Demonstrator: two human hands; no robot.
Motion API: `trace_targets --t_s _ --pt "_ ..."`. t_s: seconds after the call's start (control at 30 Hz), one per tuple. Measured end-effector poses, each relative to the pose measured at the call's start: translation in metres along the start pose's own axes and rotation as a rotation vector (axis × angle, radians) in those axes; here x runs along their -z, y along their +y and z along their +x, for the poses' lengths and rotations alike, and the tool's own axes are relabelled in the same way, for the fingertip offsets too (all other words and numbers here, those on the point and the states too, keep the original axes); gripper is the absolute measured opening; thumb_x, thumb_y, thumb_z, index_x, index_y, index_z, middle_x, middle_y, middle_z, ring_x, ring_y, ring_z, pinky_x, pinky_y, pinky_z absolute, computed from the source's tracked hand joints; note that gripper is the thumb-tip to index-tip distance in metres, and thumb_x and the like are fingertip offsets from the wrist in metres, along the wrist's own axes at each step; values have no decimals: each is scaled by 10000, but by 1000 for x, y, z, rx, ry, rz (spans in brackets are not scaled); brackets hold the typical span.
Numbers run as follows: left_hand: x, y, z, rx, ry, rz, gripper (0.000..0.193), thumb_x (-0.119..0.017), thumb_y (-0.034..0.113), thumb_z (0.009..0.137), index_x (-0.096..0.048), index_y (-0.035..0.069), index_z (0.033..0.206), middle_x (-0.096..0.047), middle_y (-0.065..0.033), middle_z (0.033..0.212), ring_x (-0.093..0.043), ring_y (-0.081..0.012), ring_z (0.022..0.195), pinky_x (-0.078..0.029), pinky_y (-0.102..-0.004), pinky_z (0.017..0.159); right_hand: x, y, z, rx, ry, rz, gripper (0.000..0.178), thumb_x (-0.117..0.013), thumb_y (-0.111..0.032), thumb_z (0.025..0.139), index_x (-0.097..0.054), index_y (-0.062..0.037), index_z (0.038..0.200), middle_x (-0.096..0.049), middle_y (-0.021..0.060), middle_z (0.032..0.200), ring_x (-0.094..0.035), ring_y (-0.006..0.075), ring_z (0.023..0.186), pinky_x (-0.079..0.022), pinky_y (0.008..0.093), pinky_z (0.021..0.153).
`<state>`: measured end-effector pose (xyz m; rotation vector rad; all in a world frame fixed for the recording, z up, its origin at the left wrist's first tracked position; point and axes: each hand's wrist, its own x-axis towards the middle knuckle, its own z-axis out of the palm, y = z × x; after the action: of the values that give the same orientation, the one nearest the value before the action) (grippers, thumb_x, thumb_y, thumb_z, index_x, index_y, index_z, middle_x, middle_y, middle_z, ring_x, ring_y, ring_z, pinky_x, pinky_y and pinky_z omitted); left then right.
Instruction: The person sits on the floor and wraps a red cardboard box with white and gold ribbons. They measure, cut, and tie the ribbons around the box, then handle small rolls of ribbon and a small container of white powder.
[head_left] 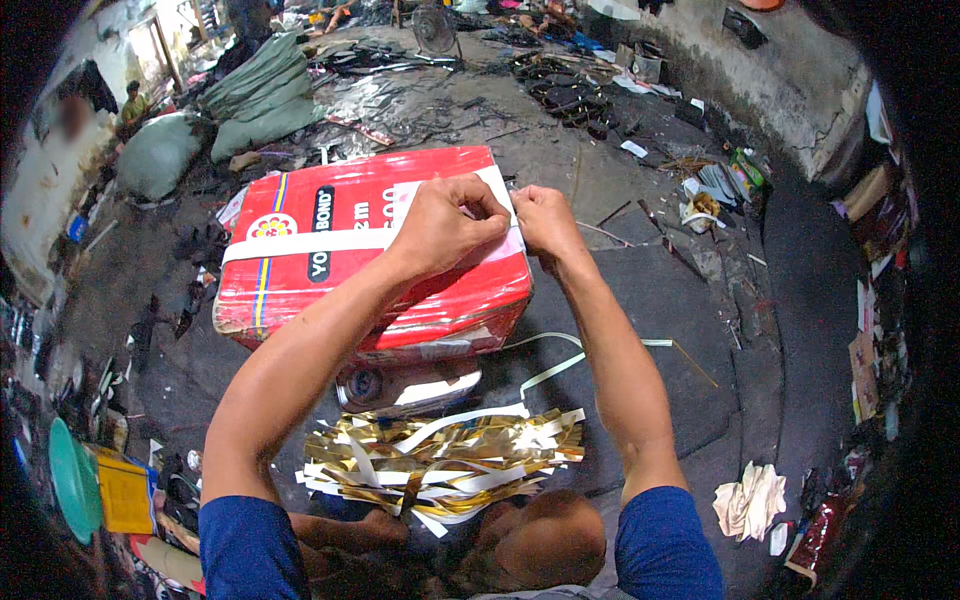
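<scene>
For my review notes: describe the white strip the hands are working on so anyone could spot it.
Find the big red package mid-floor. A white strip runs across its top, and the left hand and right hand pinch it at the far edge. Unlike the loose gold-and-white strips below, it lies flat.

Two bare forearms enter from lower edge. Left hand (440,225) and right hand (545,222): no gloves, rings, watch or wristband visible. Short sleeves, plain dark blue, left sleeve (250,545), right sleeve (665,545), hems ending above elbows. No print or marking visible on fabric. Bare knees (545,540) visible at bottom centre between sleeves.
</scene>
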<state>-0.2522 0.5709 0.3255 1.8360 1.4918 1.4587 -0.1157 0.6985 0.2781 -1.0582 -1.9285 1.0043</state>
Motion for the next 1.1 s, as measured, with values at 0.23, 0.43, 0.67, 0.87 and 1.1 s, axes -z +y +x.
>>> trace_targets --t_s 0.23,0.43,0.67,0.87,1.1 --pt "0 1 2 31 -23 29 64 -758 52 818 -733 -5 801 -694 -45 807 -644 -105 743 -520 -280 673 -11 48 -2 -82 -49 202 315 -652 -259 926 -723 31 827 -721 150 754 -643 207 672 -499 419 643" --pt "4 -1 1 26 -42 12 57 -751 55 828 -744 -1 817 -700 -48 812 -649 -107 759 -522 -279 702 -13 51 -31 -255 -125 330 267 -600 -196 978 -719 -2 839 -695 76 734 -590 154 609 -459 362 562" --pt "3 -1 5 37 -65 10 66 -761 66 838 -746 2 830 -705 -41 815 -654 -107 771 -522 -279 706 -26 103 -28 -253 -52 211 268 -616 -205 973 -705 0 826 -663 65 691 -579 152 599 -451 361 550" --pt "5 -1 2 48 -49 5 71 -766 64 836 -742 -2 827 -700 -43 819 -643 -103 758 -514 -275 691 -30 123 -38 -282 -45 183 317 -648 -255 967 -717 11 809 -666 85 672 -593 182 597 -463 402 574" --pt "1 1 4 65 -46 -29 72 -761 51 829 -731 -10 805 -693 -49 808 -639 -111 745 -510 -274 680 -30 143 -48 -321 1 159 330 -645 -251 957 -691 9 760 -642 77 639 -583 187 574 -446 396 546"
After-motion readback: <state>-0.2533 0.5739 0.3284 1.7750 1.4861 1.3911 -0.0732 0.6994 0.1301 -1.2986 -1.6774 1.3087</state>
